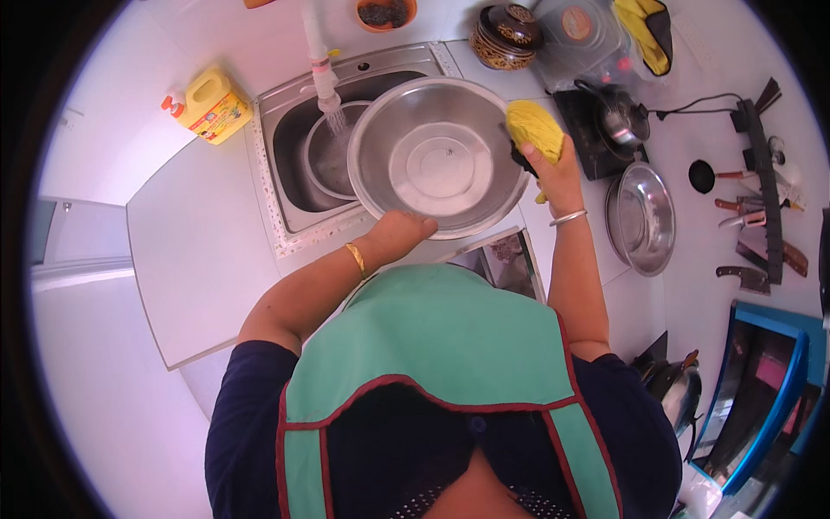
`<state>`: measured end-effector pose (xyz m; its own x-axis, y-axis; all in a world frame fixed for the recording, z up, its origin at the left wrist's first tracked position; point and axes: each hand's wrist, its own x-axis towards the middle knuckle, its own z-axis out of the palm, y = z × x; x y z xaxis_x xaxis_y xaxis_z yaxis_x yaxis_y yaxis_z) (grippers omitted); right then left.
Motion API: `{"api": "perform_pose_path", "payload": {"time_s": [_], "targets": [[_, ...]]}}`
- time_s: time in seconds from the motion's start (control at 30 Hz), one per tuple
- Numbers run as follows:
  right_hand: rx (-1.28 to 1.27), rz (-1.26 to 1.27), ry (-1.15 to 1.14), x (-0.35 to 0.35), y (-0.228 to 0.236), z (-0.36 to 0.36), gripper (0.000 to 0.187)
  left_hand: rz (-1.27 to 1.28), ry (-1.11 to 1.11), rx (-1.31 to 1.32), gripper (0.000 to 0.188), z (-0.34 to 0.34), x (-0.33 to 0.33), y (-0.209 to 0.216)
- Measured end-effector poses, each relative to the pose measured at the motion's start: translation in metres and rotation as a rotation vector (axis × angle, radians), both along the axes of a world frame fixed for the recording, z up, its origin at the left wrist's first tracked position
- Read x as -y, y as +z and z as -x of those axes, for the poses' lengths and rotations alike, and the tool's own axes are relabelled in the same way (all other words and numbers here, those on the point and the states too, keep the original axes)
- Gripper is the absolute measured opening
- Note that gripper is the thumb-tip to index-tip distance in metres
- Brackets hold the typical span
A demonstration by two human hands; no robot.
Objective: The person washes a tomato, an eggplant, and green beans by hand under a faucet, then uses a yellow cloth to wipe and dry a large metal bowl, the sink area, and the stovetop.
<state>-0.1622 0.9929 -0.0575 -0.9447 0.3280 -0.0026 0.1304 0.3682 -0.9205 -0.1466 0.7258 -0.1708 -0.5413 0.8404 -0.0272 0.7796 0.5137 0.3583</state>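
Observation:
A wide stainless steel basin [441, 164] is tilted up over the right part of the sink and the counter edge. My left hand [399, 235] grips its near rim, the thumb lying over the edge. In my right hand [558, 177] is a yellow cloth [536, 130] with a dark part below, closed in the fingers at the basin's right rim. Behind the basin's left side, a smaller metal bowl [316, 160] sits in the sink [285, 186] under the faucet [326, 86], which has a white spray head with water streaming out.
A yellow pump bottle [216, 108] stands left of the sink. To the right are a small pot [624, 121] on a dark cooktop [588, 147], stacked metal basins [644, 216], and a wall rack [761, 190] with knives. A patterned lidded pot [506, 39] stands at the back.

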Motion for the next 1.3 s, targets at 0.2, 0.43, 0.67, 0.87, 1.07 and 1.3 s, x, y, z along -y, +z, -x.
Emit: {"api": "perform_pose_path", "payload": {"time_s": [0.2,0.43,0.67,0.87,1.07,1.3], "targets": [[0.019,0.401,0.024,0.008,-0.012,-0.010,0.035,0.069,-0.129,-0.080,0.010,-0.011,-0.003,-0.023],[-0.004,0.374,0.176,0.013,-0.025,0.001,0.037,-0.153,-0.088,-0.085,0.033,-0.012,0.021,-0.015],[0.030,0.155,0.302,0.037,-0.027,0.002,0.032,-0.673,1.128,0.862,0.056,0.015,0.035,-0.038],[0.044,-0.183,0.232,0.028,-0.027,0.011,0.034,-0.896,1.191,1.301,0.049,0.020,0.013,-0.049],[-0.133,-0.086,0.746,0.051,-0.008,-0.005,0.028,-0.809,1.206,1.039,0.027,0.013,0.014,-0.020],[-0.461,-0.686,1.007,0.068,-0.097,-0.015,0.022,-0.815,1.079,0.671,0.033,-0.016,-0.003,0.041]]}}
